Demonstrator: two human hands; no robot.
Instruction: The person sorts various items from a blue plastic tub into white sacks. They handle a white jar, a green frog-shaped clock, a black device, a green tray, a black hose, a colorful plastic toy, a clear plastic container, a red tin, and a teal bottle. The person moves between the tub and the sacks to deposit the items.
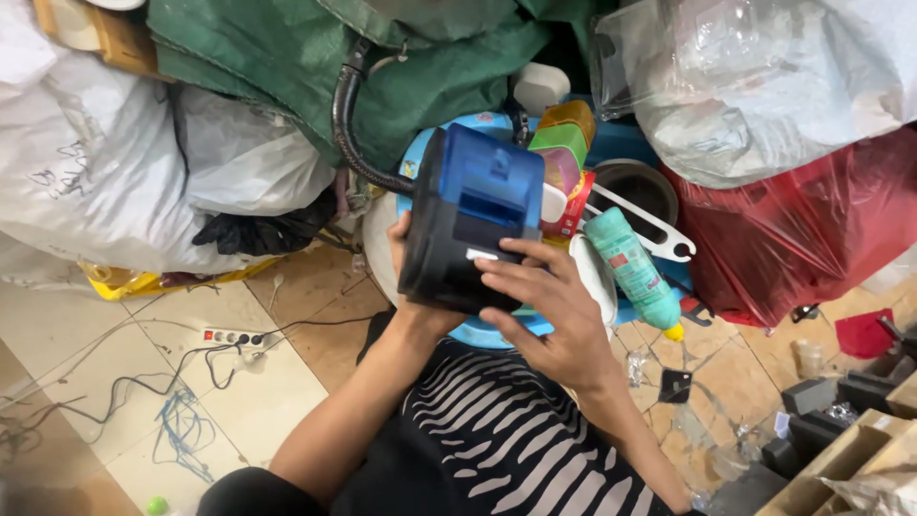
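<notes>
Left hand point(405, 250): wrapped around the left rear of a small printer point(475, 220), mostly hidden behind it, only thumb and wrist seen; forearm raised from below. Right hand point(546, 304): laid against the printer's lower front, fingers point(523, 250) spread and pressed flat to the casing. Printer: black body, translucent blue lid, held between both hands above the lap, in front of a blue tub point(497, 330). Packages noted: teal squeeze bottle point(634, 269) with red label and yellow cap, lying slantwise just right of the printer; green and orange pouch point(565, 153) behind it; white sacks point(115, 162) at left; green sack point(382, 57) at top; red plastic bag point(812, 229) at right; white power strip point(231, 337) on the tiled floor
</notes>
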